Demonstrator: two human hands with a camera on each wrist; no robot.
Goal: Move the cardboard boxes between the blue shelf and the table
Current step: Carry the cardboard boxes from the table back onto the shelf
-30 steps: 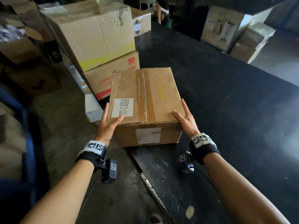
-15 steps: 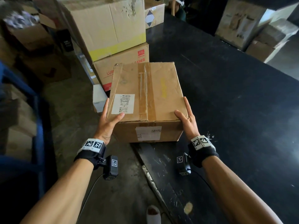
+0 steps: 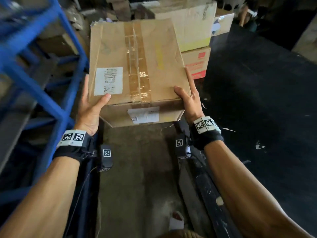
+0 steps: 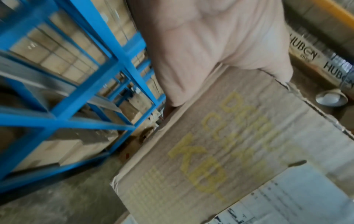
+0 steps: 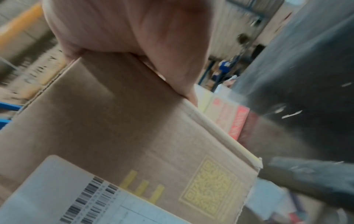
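Cardboard box (image 3: 137,62): plain brown corrugated card, squarish and fairly shallow, corners scuffed, far left corner frayed. Glossy brown tape, wrinkled, runs down the middle of the top and over the near edge. White label (image 3: 108,81) with blurred black print on the top, near left; faint yellow mark on the right half. Second white label on the near side panel. Left wrist view shows large faded yellow letters on the left side panel (image 4: 220,151); right wrist view shows a yellow square code, three yellow bars and a barcoded label on the right side panel (image 5: 134,136).

Position: held in the air over the concrete floor (image 3: 137,177), between the blue shelf (image 3: 51,103) on the left and the black desk (image 3: 265,117) on the right, touching neither. Top face tipped toward the camera, far edge higher. Tape seam runs away from the person; long axis cannot be told through the wide lens.

Left hand (image 3: 89,110): palm flat against the left side, thumb over the top edge beside the label, fingers stretched along the side. Right hand (image 3: 192,100): same clamp on the right side, thumb on top, fingers straight forward. Both press inward and carry the box.

Behind it: a pale box with a yellow band (image 3: 190,23) stacked on a box with red print (image 3: 197,64). Shelf is painted metal framing, blurred. Desk top is dark, scratched, flecked white.
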